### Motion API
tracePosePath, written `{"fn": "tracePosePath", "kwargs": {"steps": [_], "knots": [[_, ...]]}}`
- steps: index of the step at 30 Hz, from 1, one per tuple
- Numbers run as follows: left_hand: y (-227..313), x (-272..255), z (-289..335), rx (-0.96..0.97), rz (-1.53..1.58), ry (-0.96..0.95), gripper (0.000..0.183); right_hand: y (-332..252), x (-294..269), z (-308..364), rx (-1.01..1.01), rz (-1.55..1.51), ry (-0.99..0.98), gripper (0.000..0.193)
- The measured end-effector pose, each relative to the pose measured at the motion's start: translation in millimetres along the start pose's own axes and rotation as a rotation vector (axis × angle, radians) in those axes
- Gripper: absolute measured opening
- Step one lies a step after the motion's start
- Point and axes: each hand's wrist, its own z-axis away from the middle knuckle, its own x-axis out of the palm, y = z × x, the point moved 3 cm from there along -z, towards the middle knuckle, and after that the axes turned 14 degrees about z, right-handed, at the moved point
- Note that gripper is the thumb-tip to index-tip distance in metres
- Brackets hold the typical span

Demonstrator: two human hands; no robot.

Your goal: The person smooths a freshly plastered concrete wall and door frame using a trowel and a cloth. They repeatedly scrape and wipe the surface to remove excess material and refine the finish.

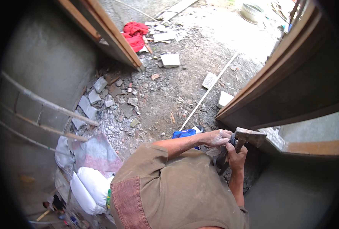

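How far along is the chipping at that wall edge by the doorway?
Done: broken chunks and rubble already litter the ground. In hand: both hands grip the hammer, the left hand nearer the head and the right hand lower on the handle, at the rough wall edge. Left: the rubble is not cleared; how much edge remains cannot be judged.

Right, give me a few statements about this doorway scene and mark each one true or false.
1. Both hands are on the hammer. True: the left hand and right hand grip it together.
2. A red cloth lies on the ground beyond the doorway. True.
3. The rubble is piled by the right-hand wall. False: it lies along the left wall.
4. The white sacks hang from the ladder. False: they lie on the ground below it.
5. The hammer head is bright blue. False: it is dull grey-brown.
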Motion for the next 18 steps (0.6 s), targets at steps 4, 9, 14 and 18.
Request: {"fn": "tracePosePath", "kwargs": {"steps": [4,9,14,18], "knots": [[23.5,-2.1,26.0,0.014,-0.271,0.007,0.024,3.6,5.3,-6.5,-0.037,0.014,-0.036,0.014],[42.9,-25.7,44.9,-0.126,-0.402,0.027,0.020,-3.7,26.2,-26.2,-0.044,0.018,-0.167,0.012],[-36.9,-101.6,48.3,-0.259,-0.837,-0.200,0.024,-22.1,73.9,-68.9,-0.282,0.276,-0.245,0.016],[-33.1,-135.1,30.4,-0.277,-0.631,-0.269,0.024,-29.3,105.6,-113.2,-0.154,0.263,-0.366,0.016]]}}
